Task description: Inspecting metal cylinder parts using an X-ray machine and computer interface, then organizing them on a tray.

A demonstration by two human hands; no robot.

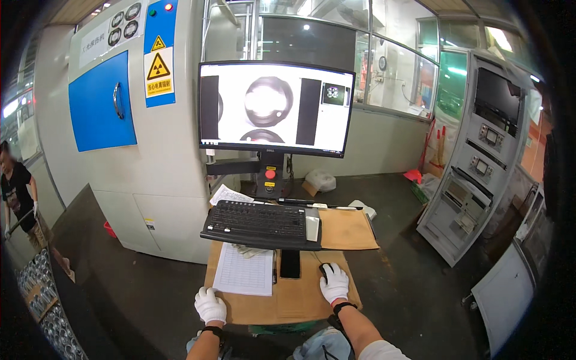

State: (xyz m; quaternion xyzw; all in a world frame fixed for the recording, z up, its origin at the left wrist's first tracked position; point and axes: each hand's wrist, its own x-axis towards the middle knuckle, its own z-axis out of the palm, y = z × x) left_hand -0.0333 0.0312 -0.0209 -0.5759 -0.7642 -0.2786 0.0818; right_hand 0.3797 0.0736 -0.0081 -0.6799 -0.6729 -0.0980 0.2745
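My right hand (335,284), in a white glove, rests over a black computer mouse (324,269) on the brown desk board (294,307). The fingers wrap its top, and the palm side is hidden. My left hand (210,306), also white-gloved, lies at the board's left edge with slightly bent fingers and no object in it. Beside it is a printed table sheet (243,273). A pen (275,267) and a black phone (290,264) lie between the hands. Above them sits a black keyboard (258,222). The monitor (276,108) displays a grey image of a round part.
A large grey cabinet with a blue door (103,102) stands to the left. Under the monitor is a red push button (270,174). An equipment rack (474,162) stands right. At far left, a person (21,195) stands near a bin of metal parts (48,300).
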